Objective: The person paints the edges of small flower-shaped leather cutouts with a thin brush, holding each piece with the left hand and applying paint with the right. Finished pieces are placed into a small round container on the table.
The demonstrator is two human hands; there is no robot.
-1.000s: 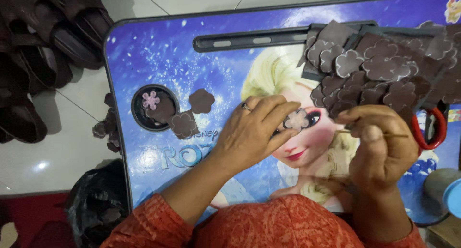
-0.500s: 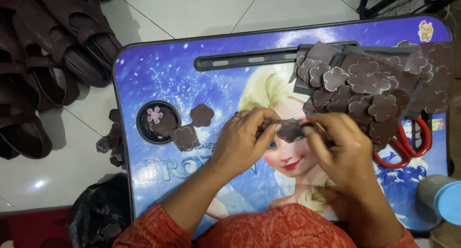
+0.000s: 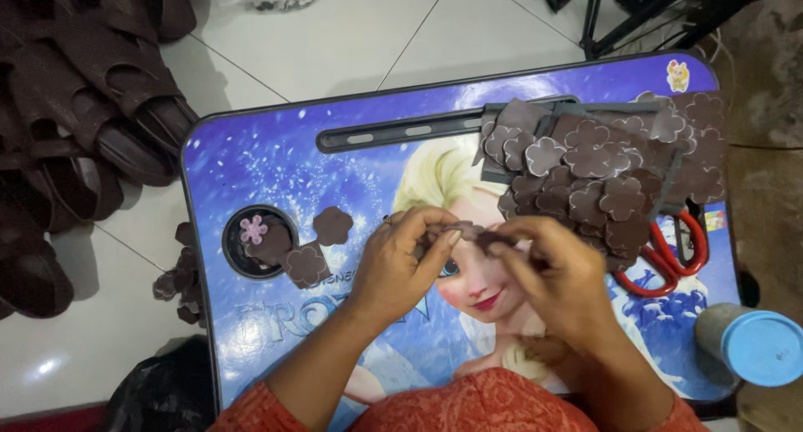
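Note:
My left hand (image 3: 401, 260) and my right hand (image 3: 548, 269) meet over the middle of a blue printed lap table (image 3: 251, 168). Both pinch one brown flower-shaped cutout (image 3: 473, 233) between their fingertips; most of it is hidden by the fingers. A heap of brown flower cutouts (image 3: 598, 168) lies at the table's back right. Two loose brown flowers (image 3: 322, 244) lie to the left, beside a round cup hole (image 3: 255, 241) that holds a small pink flower (image 3: 253, 229).
Red-handled scissors (image 3: 669, 256) lie right of my right hand, under the heap's edge. A grey tube with a blue lid (image 3: 753, 344) stands at the front right corner. Dark brown sandals (image 3: 75, 131) pile on the white floor at left. More cutouts (image 3: 180, 281) lie off the table's left edge.
My right hand has come in from the right to join the left, and both now hold the brown flower between them. The view has shifted a little toward the table's back.

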